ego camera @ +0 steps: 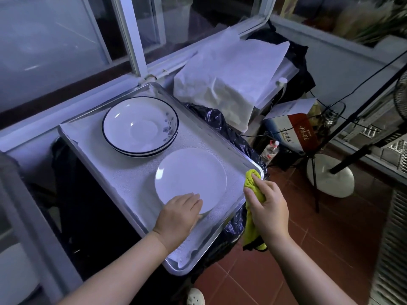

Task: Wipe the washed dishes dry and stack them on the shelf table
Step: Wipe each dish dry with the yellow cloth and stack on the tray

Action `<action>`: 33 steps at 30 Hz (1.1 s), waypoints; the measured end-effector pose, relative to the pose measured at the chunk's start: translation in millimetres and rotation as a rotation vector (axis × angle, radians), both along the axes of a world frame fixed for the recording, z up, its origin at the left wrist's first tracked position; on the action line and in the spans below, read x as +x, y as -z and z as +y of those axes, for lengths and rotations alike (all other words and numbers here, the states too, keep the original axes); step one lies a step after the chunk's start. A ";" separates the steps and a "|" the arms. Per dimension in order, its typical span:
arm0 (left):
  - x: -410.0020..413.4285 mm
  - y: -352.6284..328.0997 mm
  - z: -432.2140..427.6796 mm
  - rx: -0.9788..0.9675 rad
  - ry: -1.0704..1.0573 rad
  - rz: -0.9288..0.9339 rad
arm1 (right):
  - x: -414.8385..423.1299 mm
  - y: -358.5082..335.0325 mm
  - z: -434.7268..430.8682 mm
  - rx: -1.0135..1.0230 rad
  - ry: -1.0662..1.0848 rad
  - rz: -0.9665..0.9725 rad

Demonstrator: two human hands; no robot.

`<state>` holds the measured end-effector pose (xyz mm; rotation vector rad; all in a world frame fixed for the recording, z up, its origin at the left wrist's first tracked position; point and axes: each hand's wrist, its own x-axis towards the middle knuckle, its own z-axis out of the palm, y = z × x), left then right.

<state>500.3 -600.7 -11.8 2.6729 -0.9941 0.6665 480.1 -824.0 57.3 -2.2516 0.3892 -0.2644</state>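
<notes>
At the near end of the tray (pixel 176 268), which is lined with a white mat (pixel 123 179), a plain white plate (pixel 191 175) is lain upon by one hand. Whether it is being set down or taken up cannot be told.

A slip is judged the chief risk. The plate lies close to the tray's right rim, beyond which only tiled floor is seen. If wet, it could slide from under a flat hand or be knocked outward by the wiping hand. What bears the tray's near corner is not shown, so heavy pressing there might tip it.

The left hand (pixel 179 209) is laid palm down on the plate's near rim, fingers together and nearly straight. The thumb is hidden, so a pinch under the rim cannot be confirmed.

The right hand (pixel 267 205) is held just beside the plate, at the tray's right rim. A yellow-green cloth (pixel 251 179) is bunched in its curled fingers, the tail hanging below the wrist.

Farther back on the mat, a stack of black-rimmed dishes (pixel 141 126) with a flower print is set, apart from the plate. Beyond it a window frame (pixel 130 29) is seen.
</notes>
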 end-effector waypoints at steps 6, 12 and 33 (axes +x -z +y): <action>0.3 -7.4 4.3 0.019 -0.004 0.129 | 2.3 -0.1 4.6 0.004 -0.021 0.002; -5.2 -18.4 14.3 0.011 -0.053 0.263 | 10.5 -13.4 30.4 0.003 -0.102 -0.042; -202.1 9.6 402.9 -0.329 -1.286 0.618 | -27.6 -25.2 485.3 0.069 -0.994 -0.201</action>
